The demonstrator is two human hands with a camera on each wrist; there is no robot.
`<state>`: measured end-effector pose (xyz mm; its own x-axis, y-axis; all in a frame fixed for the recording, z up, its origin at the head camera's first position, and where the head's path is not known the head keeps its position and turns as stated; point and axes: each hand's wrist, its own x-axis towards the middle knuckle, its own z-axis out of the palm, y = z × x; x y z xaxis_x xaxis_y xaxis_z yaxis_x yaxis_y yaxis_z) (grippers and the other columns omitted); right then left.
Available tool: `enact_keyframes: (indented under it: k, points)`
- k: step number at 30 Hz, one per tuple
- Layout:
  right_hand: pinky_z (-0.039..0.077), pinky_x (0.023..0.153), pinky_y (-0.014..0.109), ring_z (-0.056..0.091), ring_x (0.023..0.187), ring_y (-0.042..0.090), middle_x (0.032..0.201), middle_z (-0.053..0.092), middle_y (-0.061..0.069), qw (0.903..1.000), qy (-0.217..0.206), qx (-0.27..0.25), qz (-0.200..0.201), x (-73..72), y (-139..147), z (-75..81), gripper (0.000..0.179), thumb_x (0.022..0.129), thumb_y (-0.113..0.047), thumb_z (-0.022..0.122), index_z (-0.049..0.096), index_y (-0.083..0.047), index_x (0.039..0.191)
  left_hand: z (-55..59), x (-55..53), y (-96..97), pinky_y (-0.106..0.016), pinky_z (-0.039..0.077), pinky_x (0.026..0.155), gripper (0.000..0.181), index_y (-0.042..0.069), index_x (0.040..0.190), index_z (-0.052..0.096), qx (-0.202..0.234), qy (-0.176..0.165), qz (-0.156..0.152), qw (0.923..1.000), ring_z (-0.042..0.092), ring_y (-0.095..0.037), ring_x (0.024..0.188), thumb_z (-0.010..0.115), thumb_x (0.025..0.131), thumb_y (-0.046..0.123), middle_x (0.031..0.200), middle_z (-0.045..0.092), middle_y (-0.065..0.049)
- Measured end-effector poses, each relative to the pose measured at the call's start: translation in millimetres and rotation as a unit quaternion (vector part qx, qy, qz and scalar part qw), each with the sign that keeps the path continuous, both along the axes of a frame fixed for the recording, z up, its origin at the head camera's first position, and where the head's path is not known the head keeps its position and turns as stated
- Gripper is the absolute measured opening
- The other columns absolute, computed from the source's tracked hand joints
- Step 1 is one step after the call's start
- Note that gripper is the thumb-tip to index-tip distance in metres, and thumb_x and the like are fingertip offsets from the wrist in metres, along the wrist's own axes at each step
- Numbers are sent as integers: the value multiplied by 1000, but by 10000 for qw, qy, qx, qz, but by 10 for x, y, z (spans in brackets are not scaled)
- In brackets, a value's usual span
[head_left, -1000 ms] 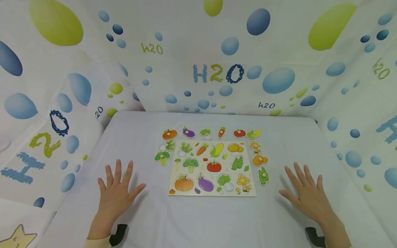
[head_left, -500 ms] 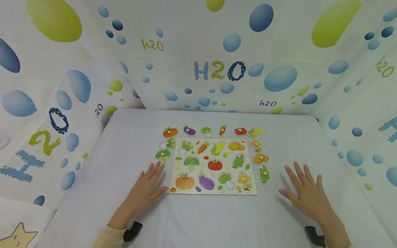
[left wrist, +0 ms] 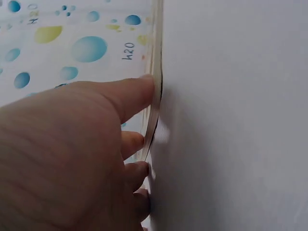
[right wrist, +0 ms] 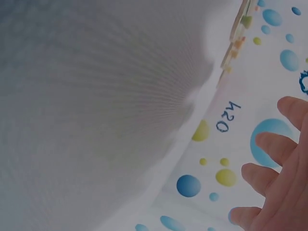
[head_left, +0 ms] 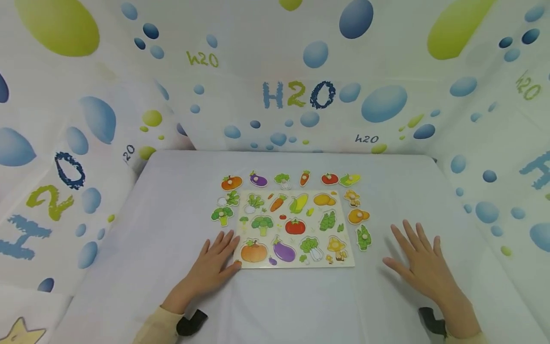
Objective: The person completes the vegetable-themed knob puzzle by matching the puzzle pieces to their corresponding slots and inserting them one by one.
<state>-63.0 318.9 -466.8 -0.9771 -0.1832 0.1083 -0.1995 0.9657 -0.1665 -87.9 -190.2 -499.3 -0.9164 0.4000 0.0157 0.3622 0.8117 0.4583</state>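
Observation:
A cream wooden puzzle board [head_left: 312, 225] printed with vegetables lies flat on the white table. My left hand [head_left: 209, 266] is at its lower left corner, fingers extended along the left side and thumb by the front corner. In the left wrist view, the thumb [left wrist: 137, 91] meets the board's edge [left wrist: 158, 62], with the other fingertips lined up below it. My right hand [head_left: 423, 265] is spread out to the right of the board, holding nothing. Nearest to it is a green asparagus-like knobbed piece [head_left: 363, 243]. The right wrist view shows its fingers [right wrist: 276, 147] apart.
Knobbed vegetable pieces surround the board: pumpkin [head_left: 231, 183], eggplant [head_left: 259, 180], carrot [head_left: 304, 178], tomato [head_left: 330, 178] and corn [head_left: 350, 180] along the back; broccoli [head_left: 222, 214] at left; mushroom [head_left: 352, 198] and potato [head_left: 356, 217] at right. A patterned curtain [head_left: 240, 57] encloses the table.
My left hand has moved right from the table to the board's lower left corner, its fingers drawing closer together. The right hand has stayed about where it was. The view has shifted slightly.

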Motion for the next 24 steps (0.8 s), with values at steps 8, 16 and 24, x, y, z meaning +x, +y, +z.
enact_keyframes:
  k: [8, 16, 24]
  points:
    - [13, 109, 76, 18, 147, 47, 158, 27, 24, 9987, 308, -301, 270, -140, -60, 3, 84, 87, -46, 69, 29, -16, 155, -26, 33, -36, -65, 8, 116, 68, 11, 152, 36, 205, -38, 167, 9996, 19, -41, 149, 59, 95, 41, 160, 27, -13]
    - [52, 85, 58, 57, 108, 43, 125, 56, 27, 9927, 843, -698, 509, -384, -115, -11, 68, 75, -25, 83, 56, -4, 134, -33, 15, -33, -66, 8, 115, 68, 11, 151, 37, 263, 32, 165, 9995, 20, -41, 148, 60, 94, 40, 160, 28, -13]
    - [48, 64, 24, 56, 76, 12, 86, 63, 2, 9906, -327, -1253, 434, -547, -223, 3, 46, 81, -15, 79, 65, 0, 123, -74, -1, -8, -64, 7, 116, 68, 12, 151, 37, 328, -47, 86, 9994, 19, -40, 149, 60, 94, 40, 160, 28, -13]
